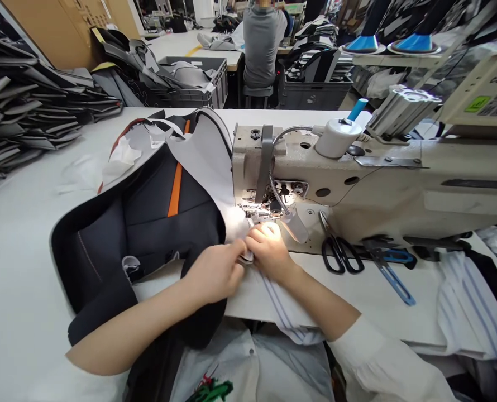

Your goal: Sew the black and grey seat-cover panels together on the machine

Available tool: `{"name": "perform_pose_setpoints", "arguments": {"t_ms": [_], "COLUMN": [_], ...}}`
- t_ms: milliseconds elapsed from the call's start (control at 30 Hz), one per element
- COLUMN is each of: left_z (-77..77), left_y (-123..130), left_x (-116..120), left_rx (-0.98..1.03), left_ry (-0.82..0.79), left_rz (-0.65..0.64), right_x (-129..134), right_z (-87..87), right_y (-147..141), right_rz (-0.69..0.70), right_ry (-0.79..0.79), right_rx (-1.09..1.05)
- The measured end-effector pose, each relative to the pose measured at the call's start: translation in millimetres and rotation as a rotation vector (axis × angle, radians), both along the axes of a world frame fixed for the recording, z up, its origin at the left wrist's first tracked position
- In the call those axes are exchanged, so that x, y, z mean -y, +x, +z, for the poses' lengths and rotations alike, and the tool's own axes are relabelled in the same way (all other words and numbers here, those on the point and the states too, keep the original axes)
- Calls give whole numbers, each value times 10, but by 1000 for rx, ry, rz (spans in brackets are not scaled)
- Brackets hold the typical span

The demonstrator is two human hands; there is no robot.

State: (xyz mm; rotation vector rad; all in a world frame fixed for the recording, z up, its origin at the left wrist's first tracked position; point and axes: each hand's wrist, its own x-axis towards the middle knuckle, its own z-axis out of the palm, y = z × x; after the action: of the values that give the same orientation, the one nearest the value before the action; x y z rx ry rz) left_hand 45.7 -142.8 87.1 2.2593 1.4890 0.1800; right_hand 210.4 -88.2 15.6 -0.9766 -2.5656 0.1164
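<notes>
Across the table left of the sewing machine (282, 184) lies a black seat cover (152, 201) with an orange stripe (175, 190) and pale grey backing (202, 151). Its right-hand edge reaches in beneath the machine's lit needle area. My left hand (215, 273) is closed, fingers pinching the cover's edge just in front of the needle. Touching it, my right hand (269, 248) is closed on the same edge, nearer the presser foot. The pinched layers are mostly hidden by my fingers. White cloth with blue stripes (284, 312) hangs over the table's front edge under my right wrist.
Black-handled scissors (340, 254) and a blue-handled tool (395, 279) lie right of my right hand. A thread cone (338, 137) stands on the machine. Stacked dark pieces (22, 111) fill the left side. Beyond the table, a person (261, 44) sits between grey crates (311, 95).
</notes>
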Motion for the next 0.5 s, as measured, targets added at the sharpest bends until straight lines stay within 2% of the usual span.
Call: {"name": "perform_pose_setpoints", "arguments": {"t_ms": [100, 200, 300, 400, 433, 500], "left_z": [-15, -127, -309, -446, -459, -429], "left_y": [224, 284, 197, 130, 126, 129], "left_x": [60, 154, 268, 314, 303, 249], "left_rx": [-227, -212, -158, -300, -347, -381], "left_ry": [71, 89, 146, 140, 106, 13], "left_rz": [-206, -275, -234, -110, -77, -47], "right_x": [18, 44, 38, 8, 6, 19], "right_z": [-72, -102, -95, -70, -57, -21], "right_y": [-129, -81, 102, 259, 282, 285], "right_rz": [-27, -94, -251, -354, -326, -171], "right_ry": [27, 1, -78, -204, -225, -227], "right_rx": [114, 74, -1, 31, 67, 131]}}
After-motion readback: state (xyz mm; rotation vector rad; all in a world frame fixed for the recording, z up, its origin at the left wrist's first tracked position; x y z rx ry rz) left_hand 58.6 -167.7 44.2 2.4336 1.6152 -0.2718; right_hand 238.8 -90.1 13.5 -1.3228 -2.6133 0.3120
